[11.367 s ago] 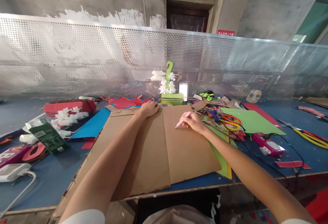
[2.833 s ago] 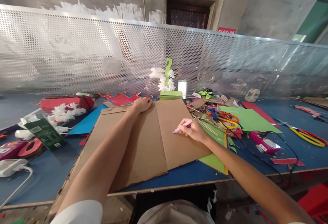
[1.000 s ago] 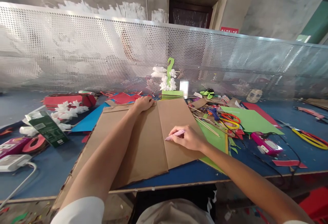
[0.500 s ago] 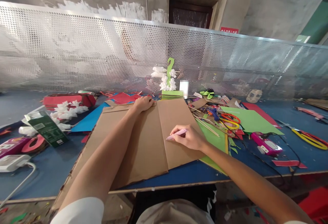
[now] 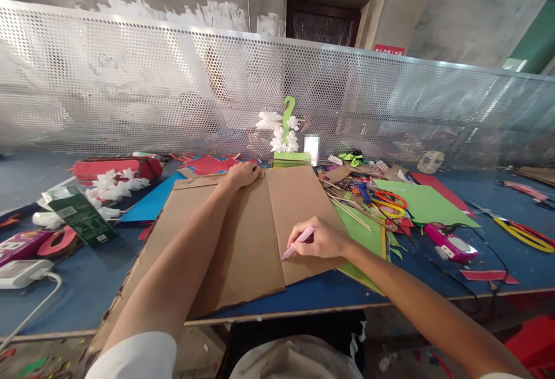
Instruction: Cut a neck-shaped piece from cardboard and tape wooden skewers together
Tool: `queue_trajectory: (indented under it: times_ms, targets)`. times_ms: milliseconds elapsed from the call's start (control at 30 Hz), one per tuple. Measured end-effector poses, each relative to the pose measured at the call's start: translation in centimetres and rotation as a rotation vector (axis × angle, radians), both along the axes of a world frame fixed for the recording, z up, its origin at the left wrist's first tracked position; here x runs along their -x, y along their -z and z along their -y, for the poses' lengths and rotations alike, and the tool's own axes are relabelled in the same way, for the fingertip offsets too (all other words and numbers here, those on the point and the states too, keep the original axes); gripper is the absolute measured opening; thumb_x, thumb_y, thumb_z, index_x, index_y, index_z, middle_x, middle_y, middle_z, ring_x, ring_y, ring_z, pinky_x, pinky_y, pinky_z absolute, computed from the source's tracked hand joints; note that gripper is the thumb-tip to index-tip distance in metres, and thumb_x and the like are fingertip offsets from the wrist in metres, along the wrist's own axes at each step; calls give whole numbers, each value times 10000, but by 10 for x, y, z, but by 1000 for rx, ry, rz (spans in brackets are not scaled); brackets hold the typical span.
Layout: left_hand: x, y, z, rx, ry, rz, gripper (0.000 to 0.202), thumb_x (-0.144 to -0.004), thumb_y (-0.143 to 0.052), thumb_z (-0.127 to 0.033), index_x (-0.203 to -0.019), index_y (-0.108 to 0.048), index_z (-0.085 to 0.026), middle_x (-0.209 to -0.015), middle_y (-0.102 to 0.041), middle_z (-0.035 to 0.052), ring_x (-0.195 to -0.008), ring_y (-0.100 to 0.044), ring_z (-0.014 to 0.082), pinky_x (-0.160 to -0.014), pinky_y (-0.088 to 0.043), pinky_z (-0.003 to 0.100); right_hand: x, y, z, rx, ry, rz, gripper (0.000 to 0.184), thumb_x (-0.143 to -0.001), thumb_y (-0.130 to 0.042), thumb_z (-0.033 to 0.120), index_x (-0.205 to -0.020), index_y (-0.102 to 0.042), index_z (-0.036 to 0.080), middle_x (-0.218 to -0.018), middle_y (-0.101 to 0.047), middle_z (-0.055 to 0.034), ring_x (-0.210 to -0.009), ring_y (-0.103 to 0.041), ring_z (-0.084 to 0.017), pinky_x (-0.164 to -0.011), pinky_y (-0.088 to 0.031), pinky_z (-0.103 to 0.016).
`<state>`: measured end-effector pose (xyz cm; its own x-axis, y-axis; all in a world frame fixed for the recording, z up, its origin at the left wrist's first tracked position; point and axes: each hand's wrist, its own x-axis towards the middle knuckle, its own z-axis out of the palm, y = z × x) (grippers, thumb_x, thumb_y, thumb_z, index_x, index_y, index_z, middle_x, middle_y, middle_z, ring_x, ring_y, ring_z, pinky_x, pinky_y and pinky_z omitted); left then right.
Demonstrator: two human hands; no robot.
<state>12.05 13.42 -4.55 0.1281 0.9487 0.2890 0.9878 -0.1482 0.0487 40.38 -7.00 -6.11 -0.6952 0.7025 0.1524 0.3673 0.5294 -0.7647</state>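
Note:
A brown cardboard sheet (image 5: pixel 243 240) lies on the blue table, its straight right edge along a second, lighter cardboard piece (image 5: pixel 303 194). At the far edge of the sheet, my left hand (image 5: pixel 243 175) presses down with its fingers curled close together. My right hand (image 5: pixel 323 239) is closed around a pink marker (image 5: pixel 300 243). The marker's tip touches or nearly touches the lighter piece, right beside the sheet's edge, in its lower part. Whether a drawn line lies there I cannot make out.
Behind the cardboard stands a green ornament with white flowers (image 5: pixel 285 130), before a perforated metal screen (image 5: pixel 173 89). Scissors (image 5: pixel 390 202), sticks, scraps and green paper (image 5: pixel 427 202) crowd the right. A green box (image 5: pixel 82 217) and a white power strip (image 5: pixel 21 273) lie left.
My right hand has slid the marker toward me along the sheet's edge, and the marker now stands more upright. My left hand stays in place.

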Motion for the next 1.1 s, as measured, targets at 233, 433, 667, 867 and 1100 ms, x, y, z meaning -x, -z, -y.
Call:
queue_trajectory:
  times_ms: [233, 433, 667, 867, 1100]
  targets:
    - [0, 0, 0, 4, 6, 5, 478, -1017, -327, -409, -1122, -762, -240, -1220, -763, 115, -1153, -701, 333, -946, -539, 415, 1, 0, -1, -26, 46, -36, 182, -880, -644, 262, -926, -801, 181, -756, -712, -3, -617, -522, -117, -573, -346, -236]
    - [1, 1, -1, -2, 5, 3, 481, -1021, -319, -426, -1111, -752, -237, -1218, -764, 111, -1145, -706, 321, -944, -537, 400, 1, -1, -1, -25, 23, 1, 181, -865, -658, 263, -923, -807, 177, -728, -701, 5, -599, -508, -113, -562, -339, -235]
    - [0, 0, 0, -2, 2, 2, 467, -1020, -323, -417, -1113, -749, -249, -1208, -769, 99, -1142, -706, 314, -935, -539, 386, -4, -1, -5, -24, -21, -48, 170, -864, -657, 262, -906, -797, 174, -765, -722, -11, -640, -559, -126, -583, -376, -233]
    - [2, 0, 0, 6, 19, -1, 475, -1016, -321, -420, -1107, -751, -240, -1219, -763, 115, -1149, -705, 330, -944, -539, 410, -7, -2, -13, -159, 270, -145, 164, -872, -635, 294, -804, -714, 169, -688, -664, -1, -590, -513, -116, -554, -330, -233]
    - [1, 0, 0, 8, 19, -4, 476, -1021, -313, -419, -1106, -744, -236, -1215, -764, 114, -1149, -708, 320, -939, -540, 395, -13, 5, -21, -183, 365, -202, 204, -880, -589, 299, -708, -578, 190, -647, -593, 12, -556, -482, -111, -531, -320, -236]
